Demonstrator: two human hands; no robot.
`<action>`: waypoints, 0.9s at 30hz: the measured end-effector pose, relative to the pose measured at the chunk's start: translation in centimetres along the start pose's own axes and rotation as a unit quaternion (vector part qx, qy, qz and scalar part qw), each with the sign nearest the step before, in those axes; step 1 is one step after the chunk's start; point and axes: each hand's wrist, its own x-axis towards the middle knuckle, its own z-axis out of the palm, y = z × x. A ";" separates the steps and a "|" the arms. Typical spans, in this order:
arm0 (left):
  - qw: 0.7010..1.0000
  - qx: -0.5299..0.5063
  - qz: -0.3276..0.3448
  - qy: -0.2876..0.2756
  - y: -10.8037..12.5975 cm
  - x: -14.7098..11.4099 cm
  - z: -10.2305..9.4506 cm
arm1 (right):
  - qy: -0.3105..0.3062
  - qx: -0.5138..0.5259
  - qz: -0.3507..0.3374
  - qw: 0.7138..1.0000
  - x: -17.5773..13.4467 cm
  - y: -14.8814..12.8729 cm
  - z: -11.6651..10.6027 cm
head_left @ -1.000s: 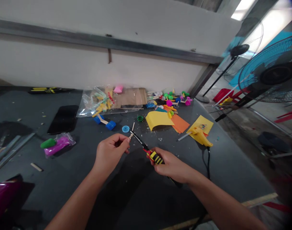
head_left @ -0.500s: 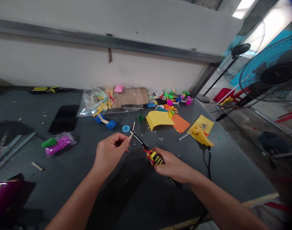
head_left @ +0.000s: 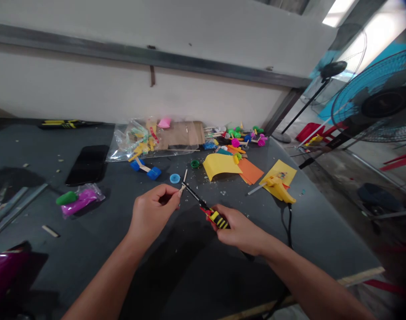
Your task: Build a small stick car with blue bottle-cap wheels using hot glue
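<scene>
Between the thumb and fingers of my left hand (head_left: 156, 205) is a thin pale wooden stick (head_left: 185, 176), slanting up and away from me. Wrapped round the yellow, black and red handles of long-nose pliers (head_left: 198, 198) is my right hand (head_left: 234, 224). The plier tips meet the stick just above my left fingertips; whether the jaws are fully closed on it is too small to tell. A light-blue bottle cap (head_left: 175, 178) lies just beyond my left hand. Farther back is a dark green cap (head_left: 195, 164).
A yellow glue gun (head_left: 279, 188) rests at right, its black cord trailing toward me. Coloured paper (head_left: 221, 166), a plastic bag (head_left: 123, 149) and several small cap-wheeled pieces line the back. At left are a black phone (head_left: 87, 165) and purple clay pack (head_left: 79, 202). A fan (head_left: 383, 104) stands right.
The view has shifted very slightly. Both hands, the stick and the pliers keep nearly the same position against each other.
</scene>
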 end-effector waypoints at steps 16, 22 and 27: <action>0.996 -0.076 -0.046 -0.021 0.5 0.4 -0.5 | 0.015 0.038 -0.019 0.999 0.2 0.9 1.6; 0.999 -0.004 -0.023 -0.036 0.0 0.3 -0.7 | -0.008 0.069 -0.006 0.998 0.0 0.2 1.1; 0.999 0.007 -0.004 -0.038 0.0 0.1 -0.6 | -0.022 0.105 -0.007 0.994 0.0 0.2 1.1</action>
